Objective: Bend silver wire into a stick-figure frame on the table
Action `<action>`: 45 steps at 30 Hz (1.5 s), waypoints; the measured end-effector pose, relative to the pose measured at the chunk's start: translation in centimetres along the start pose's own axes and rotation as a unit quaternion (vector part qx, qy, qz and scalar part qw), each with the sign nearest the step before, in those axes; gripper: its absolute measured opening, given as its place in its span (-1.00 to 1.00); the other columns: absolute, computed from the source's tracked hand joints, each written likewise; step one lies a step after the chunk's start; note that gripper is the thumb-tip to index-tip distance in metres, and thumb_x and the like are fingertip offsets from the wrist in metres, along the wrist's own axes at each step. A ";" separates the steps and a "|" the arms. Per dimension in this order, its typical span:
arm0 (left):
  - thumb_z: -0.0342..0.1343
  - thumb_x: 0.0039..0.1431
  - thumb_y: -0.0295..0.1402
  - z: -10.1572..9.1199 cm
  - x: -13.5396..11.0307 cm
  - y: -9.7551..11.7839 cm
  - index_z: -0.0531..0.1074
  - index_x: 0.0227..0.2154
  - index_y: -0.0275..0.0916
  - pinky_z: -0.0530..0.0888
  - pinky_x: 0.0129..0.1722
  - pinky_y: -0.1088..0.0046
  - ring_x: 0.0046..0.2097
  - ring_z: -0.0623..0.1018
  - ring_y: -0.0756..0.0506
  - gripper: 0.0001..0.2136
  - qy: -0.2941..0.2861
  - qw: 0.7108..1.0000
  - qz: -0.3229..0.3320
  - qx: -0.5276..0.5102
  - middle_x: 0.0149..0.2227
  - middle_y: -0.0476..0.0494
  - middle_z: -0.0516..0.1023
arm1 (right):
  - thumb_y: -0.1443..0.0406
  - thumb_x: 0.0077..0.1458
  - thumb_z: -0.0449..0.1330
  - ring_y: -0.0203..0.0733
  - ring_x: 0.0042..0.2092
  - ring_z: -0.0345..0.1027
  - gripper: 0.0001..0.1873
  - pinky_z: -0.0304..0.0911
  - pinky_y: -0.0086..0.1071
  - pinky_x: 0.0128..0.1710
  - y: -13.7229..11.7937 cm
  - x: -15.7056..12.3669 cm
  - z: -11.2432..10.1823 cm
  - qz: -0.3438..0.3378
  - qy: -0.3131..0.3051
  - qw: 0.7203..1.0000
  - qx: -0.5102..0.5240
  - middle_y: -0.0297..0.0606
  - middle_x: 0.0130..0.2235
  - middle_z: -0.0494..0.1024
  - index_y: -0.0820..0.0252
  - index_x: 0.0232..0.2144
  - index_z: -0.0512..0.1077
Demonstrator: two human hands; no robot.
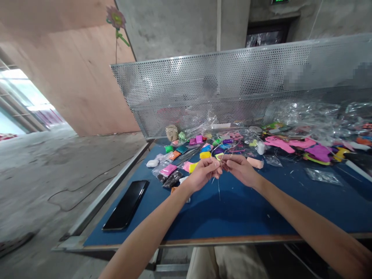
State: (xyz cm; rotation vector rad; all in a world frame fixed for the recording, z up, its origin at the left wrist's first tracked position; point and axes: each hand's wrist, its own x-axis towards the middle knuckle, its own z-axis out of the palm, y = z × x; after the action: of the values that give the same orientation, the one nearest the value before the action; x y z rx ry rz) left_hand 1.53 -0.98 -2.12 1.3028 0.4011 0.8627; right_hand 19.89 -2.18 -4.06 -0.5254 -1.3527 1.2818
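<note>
My left hand (204, 173) and my right hand (240, 169) meet above the middle of the blue tabletop (232, 221). Both are closed in a pinch, fingertips almost touching. Between them they hold thin wire (219, 190), whose ends hang below the fingers and curve up above them; where the strands cross is too small to make out. Just behind my hands lies a yellow clay packet (205, 155). To the left is a pink clay packet (168, 170), and beside my right hand a peach-coloured roll (255, 162).
A black phone (126, 205) lies at the table's left. Several coloured clay packets, pink cut pieces (279, 144) and clear plastic bags (308, 116) cover the back. Behind them stands a perforated metal panel (186, 83). A flower on a stem (116, 18) rises at the panel's left end.
</note>
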 end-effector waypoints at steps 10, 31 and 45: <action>0.33 0.02 -0.14 0.5 -0.3 -0.3 0.43 -0.47 -0.32 0.37 -0.43 0.51 -0.48 0.48 0.02 -0.68 -0.032 0.999 -0.019 0.015 -0.49 -0.12 0.54 | 0.12 -0.03 0.41 -0.22 -0.34 0.40 -0.74 0.39 -0.30 -0.36 0.1 0.1 -0.3 -0.024 -0.040 0.999 -0.025 -0.30 -0.33 0.45 0.14 -0.42 0.49; 0.08 0.28 -0.26 0.7 -0.6 -0.3 0.51 -0.29 -0.19 0.38 -0.21 0.43 -0.28 0.55 -0.08 -0.84 0.117 0.839 0.164 0.505 -0.29 -0.10 0.63 | 0.12 0.19 0.22 -0.23 -0.33 0.34 -0.75 0.31 -0.32 -0.26 1.1 -0.1 0.2 -0.088 0.052 0.980 -0.173 -0.32 -0.35 0.41 0.14 -0.41 0.33; 0.31 0.07 -0.23 0.1 -0.3 -0.9 0.45 -0.40 -0.34 0.38 -0.38 0.51 -0.46 0.46 0.03 -0.75 -0.057 0.995 -0.053 -0.063 -0.49 -0.10 0.49 | 0.13 0.19 0.24 -0.26 -0.42 0.43 -0.66 0.32 -0.36 -0.40 0.0 -0.2 -0.6 -0.017 -0.089 0.994 -0.061 -0.32 -0.40 0.49 0.17 -0.06 0.48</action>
State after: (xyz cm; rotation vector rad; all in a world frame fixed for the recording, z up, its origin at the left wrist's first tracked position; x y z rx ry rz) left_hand 1.69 -1.29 -2.98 1.1975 0.3184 0.7109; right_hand 20.50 -2.18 -4.28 -0.4780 -1.5901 1.2458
